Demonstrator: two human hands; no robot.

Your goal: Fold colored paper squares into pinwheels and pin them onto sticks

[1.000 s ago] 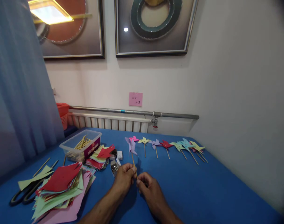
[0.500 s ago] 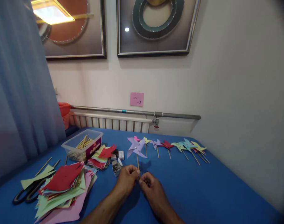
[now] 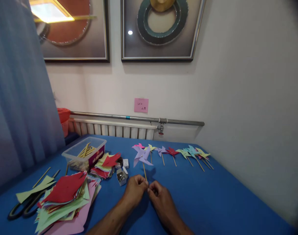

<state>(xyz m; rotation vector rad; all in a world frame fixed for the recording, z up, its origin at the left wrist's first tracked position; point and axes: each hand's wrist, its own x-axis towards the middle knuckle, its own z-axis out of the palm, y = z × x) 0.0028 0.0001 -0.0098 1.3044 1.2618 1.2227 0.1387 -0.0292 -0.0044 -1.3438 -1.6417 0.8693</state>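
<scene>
Left hand (image 3: 135, 191) and right hand (image 3: 161, 199) both have fingers pinched shut on the stick of a purple pinwheel (image 3: 142, 156), held upright just above the blue counter (image 3: 212, 199). Finished pinwheels (image 3: 183, 152) lie in a row behind it; paper stack (image 3: 65, 195) and pin box (image 3: 121, 176) sit left.

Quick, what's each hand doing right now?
Left hand: closed, pinching the purple pinwheel stick.
Right hand: closed, pinching the same stick lower down.
</scene>
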